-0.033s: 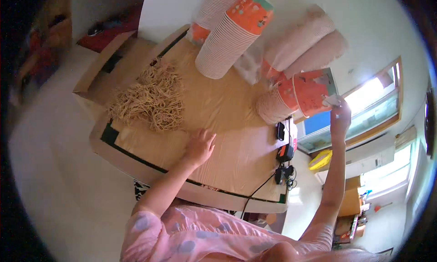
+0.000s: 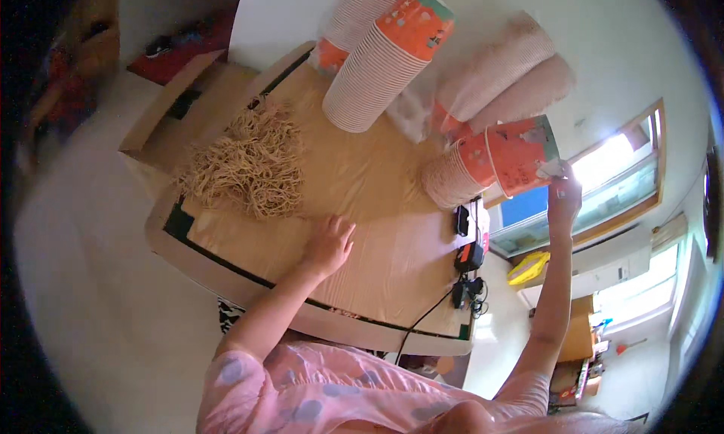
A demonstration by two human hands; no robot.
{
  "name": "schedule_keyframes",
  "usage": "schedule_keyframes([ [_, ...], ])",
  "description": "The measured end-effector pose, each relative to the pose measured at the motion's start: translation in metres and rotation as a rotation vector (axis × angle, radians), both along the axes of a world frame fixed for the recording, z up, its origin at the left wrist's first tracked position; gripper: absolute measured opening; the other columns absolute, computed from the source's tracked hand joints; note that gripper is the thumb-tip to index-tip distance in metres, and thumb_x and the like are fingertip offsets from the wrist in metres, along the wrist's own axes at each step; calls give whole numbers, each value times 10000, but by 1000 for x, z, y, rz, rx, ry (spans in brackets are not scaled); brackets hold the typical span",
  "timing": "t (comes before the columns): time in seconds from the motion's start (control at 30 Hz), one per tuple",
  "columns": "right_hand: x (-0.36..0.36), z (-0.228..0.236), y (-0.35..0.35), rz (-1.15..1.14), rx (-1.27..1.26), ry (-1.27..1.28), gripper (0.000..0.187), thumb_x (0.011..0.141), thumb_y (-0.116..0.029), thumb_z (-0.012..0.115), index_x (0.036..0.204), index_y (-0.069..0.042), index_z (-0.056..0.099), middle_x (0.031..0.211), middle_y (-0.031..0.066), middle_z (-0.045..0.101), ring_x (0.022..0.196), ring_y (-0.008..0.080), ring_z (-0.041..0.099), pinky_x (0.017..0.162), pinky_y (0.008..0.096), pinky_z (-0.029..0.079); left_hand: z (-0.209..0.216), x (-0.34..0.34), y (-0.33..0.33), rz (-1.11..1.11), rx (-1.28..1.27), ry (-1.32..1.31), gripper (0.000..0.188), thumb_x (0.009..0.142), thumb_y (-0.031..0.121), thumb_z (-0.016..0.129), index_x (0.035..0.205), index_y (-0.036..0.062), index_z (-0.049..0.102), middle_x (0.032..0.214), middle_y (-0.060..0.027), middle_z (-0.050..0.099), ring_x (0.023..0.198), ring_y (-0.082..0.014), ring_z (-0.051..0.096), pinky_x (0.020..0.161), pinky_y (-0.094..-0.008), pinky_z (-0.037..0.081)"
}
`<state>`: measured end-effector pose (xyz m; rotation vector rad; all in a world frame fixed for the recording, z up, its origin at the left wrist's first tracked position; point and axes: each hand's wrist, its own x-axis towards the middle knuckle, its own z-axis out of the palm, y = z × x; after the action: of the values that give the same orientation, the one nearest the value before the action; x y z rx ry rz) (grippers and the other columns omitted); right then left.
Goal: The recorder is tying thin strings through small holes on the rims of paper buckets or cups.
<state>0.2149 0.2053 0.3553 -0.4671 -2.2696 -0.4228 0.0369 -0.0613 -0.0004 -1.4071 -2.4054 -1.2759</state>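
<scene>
My right hand (image 2: 565, 195) is raised at the far right, its fingers closed at the green base edge of an orange paper cup (image 2: 522, 156). A small whitish patch shows by the fingertips; I cannot tell what it is. That cup sits at the top of a leaning stack of paper cups (image 2: 452, 179), whose white rims lie close together. Palm down on the wood-patterned tabletop (image 2: 369, 245), my left hand (image 2: 329, 245) rests with nothing in it. Just beyond it lies a tangled heap of tan strands (image 2: 253, 162), like cords or dried noodles.
A tall stack of paper cups (image 2: 373, 79) stands at the back, with bagged cup stacks (image 2: 494, 72) beside it. Black adapters (image 2: 469, 257) and a cable (image 2: 422, 319) lie along the right edge. An open cardboard box (image 2: 181, 106) adjoins the left side.
</scene>
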Motion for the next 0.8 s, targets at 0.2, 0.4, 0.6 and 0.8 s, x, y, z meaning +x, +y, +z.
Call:
schedule_keyframes([
  [0.2, 6, 18, 35, -17, -43, 108, 420, 767, 32, 538, 1175, -65, 537, 911, 93, 573, 731, 177, 549, 696, 328, 469, -4, -3, -1, 32, -30, 205, 355, 784, 242, 619, 1078, 49, 568, 1145, -158, 504, 1103, -321, 436, 951, -464, 348],
  [0.4, 0, 27, 37, 41, 245, 13, 395, 772, 27, 546, 1153, -75, 546, 898, 91, 543, 788, 227, 556, 715, 343, 470, -13, 0, 2, 37, 32, 211, 288, 774, 235, 616, 1000, 62, 567, 1128, -153, 514, 1070, -317, 457, 934, -468, 350],
  [0.6, 1, 5, 100, -59, 27, -15, 353, 796, -2, 510, 1135, -95, 542, 930, 115, 524, 852, 279, 568, 728, 381, 482, -5, -1, 6, 41, 2, 173, 282, 761, 241, 624, 987, 79, 580, 1113, -137, 519, 1047, -305, 476, 907, -464, 359],
  [0.8, -7, -26, 127, -98, 77, -63, 298, 820, -45, 479, 1111, -107, 501, 981, 116, 513, 811, 317, 583, 645, 420, 507, 4, -3, 1, 41, -29, 212, 280, 757, 245, 624, 988, 91, 592, 1112, -124, 527, 1066, -299, 474, 916, -464, 352],
])
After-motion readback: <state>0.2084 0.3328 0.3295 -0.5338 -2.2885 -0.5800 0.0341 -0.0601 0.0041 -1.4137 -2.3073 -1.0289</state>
